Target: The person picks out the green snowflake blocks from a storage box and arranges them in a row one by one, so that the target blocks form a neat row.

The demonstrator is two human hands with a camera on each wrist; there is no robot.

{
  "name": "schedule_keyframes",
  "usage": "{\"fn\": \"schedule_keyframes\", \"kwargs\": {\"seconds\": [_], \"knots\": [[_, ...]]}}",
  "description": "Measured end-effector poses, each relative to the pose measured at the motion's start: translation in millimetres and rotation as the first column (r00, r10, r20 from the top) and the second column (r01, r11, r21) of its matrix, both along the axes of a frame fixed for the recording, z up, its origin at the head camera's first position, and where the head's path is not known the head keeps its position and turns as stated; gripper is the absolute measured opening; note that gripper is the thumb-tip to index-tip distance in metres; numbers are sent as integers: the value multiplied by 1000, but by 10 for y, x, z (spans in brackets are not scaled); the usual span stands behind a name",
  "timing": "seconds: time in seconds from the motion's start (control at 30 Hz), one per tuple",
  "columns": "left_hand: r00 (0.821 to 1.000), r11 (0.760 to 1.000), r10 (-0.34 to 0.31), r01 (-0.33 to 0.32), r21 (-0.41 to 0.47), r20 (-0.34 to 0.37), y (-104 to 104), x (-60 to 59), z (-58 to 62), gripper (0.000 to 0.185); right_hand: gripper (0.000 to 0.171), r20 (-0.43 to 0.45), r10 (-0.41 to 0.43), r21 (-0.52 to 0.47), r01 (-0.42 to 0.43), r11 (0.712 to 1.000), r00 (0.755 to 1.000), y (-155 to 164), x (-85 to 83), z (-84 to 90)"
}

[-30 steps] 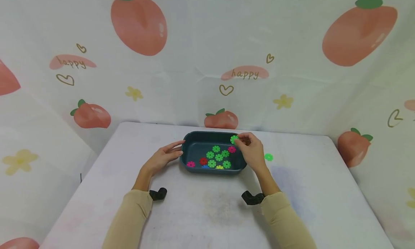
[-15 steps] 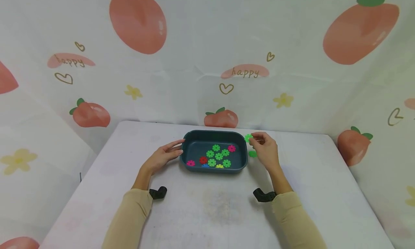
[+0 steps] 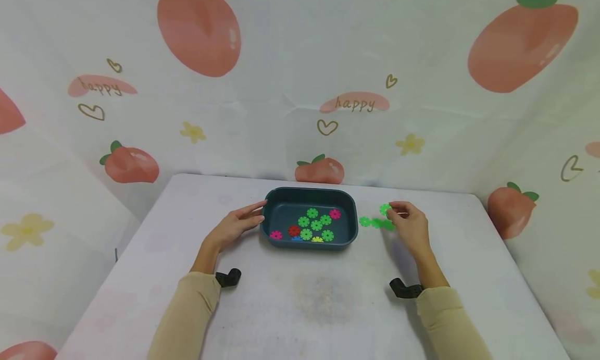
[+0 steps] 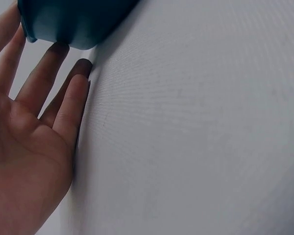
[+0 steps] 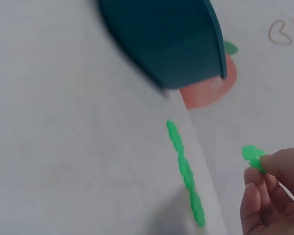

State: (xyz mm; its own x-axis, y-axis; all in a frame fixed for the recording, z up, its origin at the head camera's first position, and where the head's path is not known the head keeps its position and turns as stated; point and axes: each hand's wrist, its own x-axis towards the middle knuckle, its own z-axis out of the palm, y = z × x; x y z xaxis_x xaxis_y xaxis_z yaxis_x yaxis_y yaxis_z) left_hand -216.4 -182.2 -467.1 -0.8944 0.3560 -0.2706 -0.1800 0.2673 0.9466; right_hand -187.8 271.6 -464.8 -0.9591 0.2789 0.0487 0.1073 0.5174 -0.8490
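My right hand (image 3: 411, 227) pinches a green notched plastic disc (image 3: 385, 209) between thumb and fingers, raised over the table to the right of the dark teal tray (image 3: 309, 247). Below it lies a line of several green discs (image 3: 364, 222), partly covered by that hand in the head view. In the right wrist view the line of discs (image 5: 185, 171) looks thin and edge-on. My left hand (image 3: 233, 227) has its fingers extended, fingertips touching the tray's left end. Inside the tray lie several green discs (image 3: 316, 225), two pink discs (image 3: 335, 214), a red disc (image 3: 294, 231), a blue disc (image 3: 297, 238) and a yellow disc (image 3: 317, 239).
The white-covered table (image 3: 262, 308) meets a printed cloth backdrop (image 3: 281, 89) behind the tray. Each wrist carries a black camera mount; the right mount (image 3: 405, 288) hangs over the table surface.
My right hand has carried the green disc from above the tray's right end out to the right. More of the line of discs now shows. My left hand has stayed at the tray.
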Motion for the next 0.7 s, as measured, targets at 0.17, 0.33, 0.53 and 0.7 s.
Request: {"fn": "schedule_keyframes", "kwargs": {"seconds": [0.17,0.33,0.53,0.7], "knots": [[1000,1000,-14,14,9,-4,14,41,95,59,29,46,-17,53,14,998,999,117,20,-19],[1000,1000,-6,6,9,11,2,14,30,58,29,107,-15,100,4,995,994,216,46,-44],[1000,1000,5,-5,-4,-3,-32,-51,-132,57,28,107,-32,177,12,984,994,312,84,-53],[1000,1000,-1,0,-16,-27,-40,-58,-143,58,28,127,-39,218,10,976,991,357,100,-78]]}}
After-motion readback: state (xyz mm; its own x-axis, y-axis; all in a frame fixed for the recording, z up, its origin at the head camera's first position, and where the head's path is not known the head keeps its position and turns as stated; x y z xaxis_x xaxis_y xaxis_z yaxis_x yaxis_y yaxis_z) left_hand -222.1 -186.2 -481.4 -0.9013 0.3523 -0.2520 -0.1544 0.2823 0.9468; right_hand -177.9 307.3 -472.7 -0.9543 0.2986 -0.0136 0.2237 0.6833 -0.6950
